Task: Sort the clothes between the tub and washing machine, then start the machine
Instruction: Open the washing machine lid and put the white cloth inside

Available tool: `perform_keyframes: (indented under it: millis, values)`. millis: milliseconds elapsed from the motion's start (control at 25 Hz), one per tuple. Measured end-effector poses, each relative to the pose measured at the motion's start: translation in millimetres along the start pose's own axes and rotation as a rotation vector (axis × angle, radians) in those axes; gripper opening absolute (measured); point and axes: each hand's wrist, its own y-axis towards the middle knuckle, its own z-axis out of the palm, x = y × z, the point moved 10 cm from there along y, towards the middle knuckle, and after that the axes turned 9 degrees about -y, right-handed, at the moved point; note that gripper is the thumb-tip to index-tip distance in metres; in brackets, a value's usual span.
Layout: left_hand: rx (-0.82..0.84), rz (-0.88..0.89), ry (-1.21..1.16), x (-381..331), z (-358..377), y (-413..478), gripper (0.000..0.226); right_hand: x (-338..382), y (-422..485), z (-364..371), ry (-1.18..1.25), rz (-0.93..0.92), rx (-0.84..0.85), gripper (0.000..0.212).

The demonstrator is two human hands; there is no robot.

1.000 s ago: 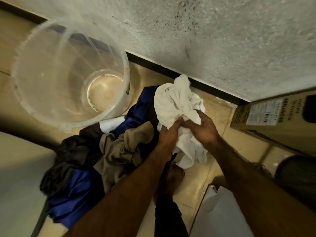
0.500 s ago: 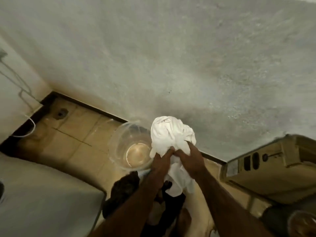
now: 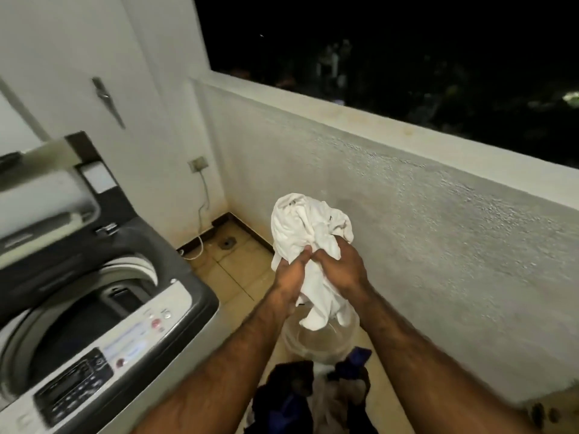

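Both the left hand (image 3: pixel 289 275) and the right hand (image 3: pixel 343 269) clench a bunched white garment (image 3: pixel 308 233), holding it up above the clear plastic tub (image 3: pixel 322 346) and the pile of dark clothes (image 3: pixel 313 399), with the open-lidded washing machine (image 3: pixel 94 292) to the left.

My left hand (image 3: pixel 291 275) and right hand (image 3: pixel 343 267) bare; both forearms (image 3: pixel 219 368) bare down to frame edge, dark hair on them.
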Motion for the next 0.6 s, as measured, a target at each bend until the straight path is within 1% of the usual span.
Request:
perform_keyframes:
  millis: [160, 280, 480, 600]
  values:
    - [-0.174, 0.147, -0.100, -65.5, -45.4, -14.1, 0.061, 83.7, 14.9, 37.8, -0.007, -0.180, 0.136, 0.049]
    - [-0.306, 0.221, -0.165, -96.5, -86.2, -35.6, 0.063, 132.6, 10.3, 75.9, 0.008, -0.291, 0.256, 0.051]
    - [-0.530, 0.354, -0.340, -136.6, -190.4, -77.8, 0.049, 218.8, -30.9, 169.5, -0.013, -0.470, 0.487, 0.058]
    - [-0.654, 0.379, -0.432, -138.0, -258.5, -96.3, 0.041, 254.9, -63.6, 230.7, -0.075, -0.563, 0.579, 0.054]
